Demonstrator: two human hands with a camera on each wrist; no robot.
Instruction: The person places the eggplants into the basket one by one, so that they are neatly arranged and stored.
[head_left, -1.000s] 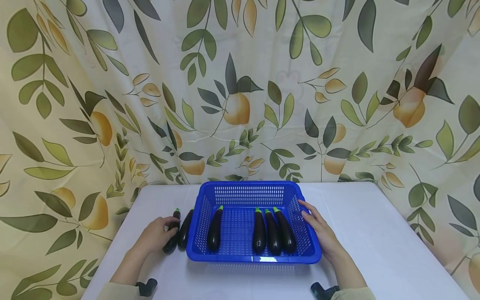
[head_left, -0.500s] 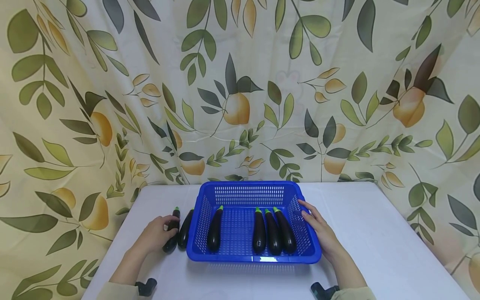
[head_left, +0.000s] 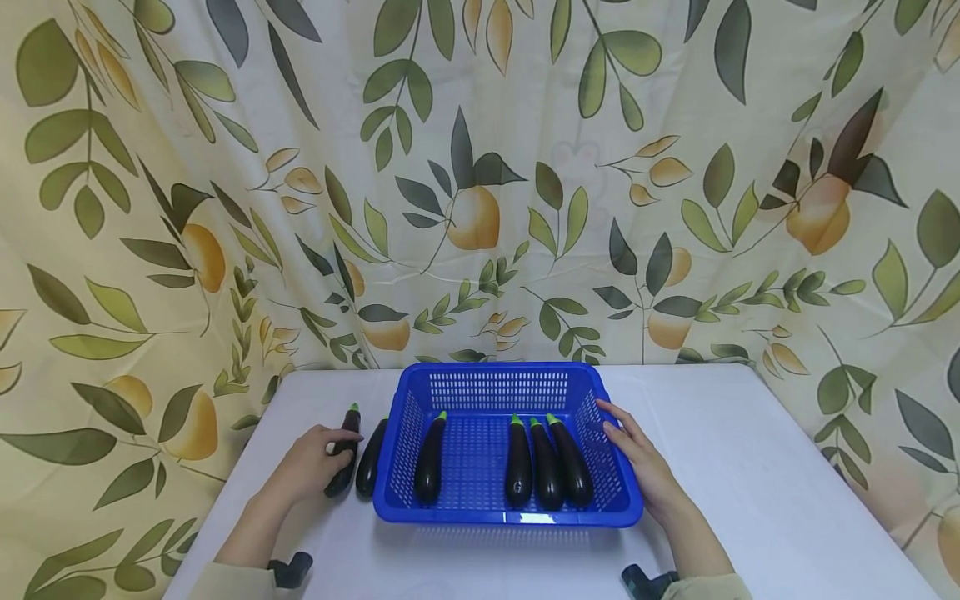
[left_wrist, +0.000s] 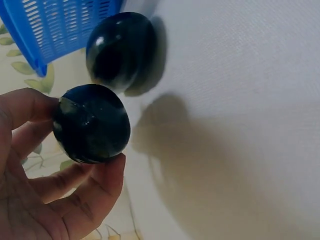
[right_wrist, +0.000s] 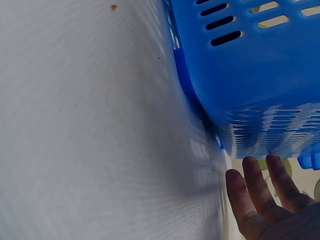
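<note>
My left hand [head_left: 311, 458] pinches a dark eggplant [head_left: 342, 467] between thumb and fingers, left of the blue basket [head_left: 386, 483]. In the left wrist view the round end of the held eggplant [left_wrist: 92, 124] looks raised off the table, its shadow apart from it. Another eggplant [head_left: 369, 467] lies between it and the basket, partly behind the basket's wall. My right hand [head_left: 647, 471] rests with fairly straight fingers against the basket's right side; its thumb is hard to make out. In the right wrist view the fingers [right_wrist: 257, 190] lie by the basket's slotted wall.
Inside the basket, one eggplant [head_left: 430, 462] lies at the left and three more eggplants [head_left: 546, 468] sit grouped at the right. A white cloth covers the table [head_left: 720, 450]. Behind it hangs a leaf-patterned curtain [head_left: 480, 167].
The held eggplant and my left hand have shifted slightly up and away from me. The right hand, the basket and the other eggplants have stayed put.
</note>
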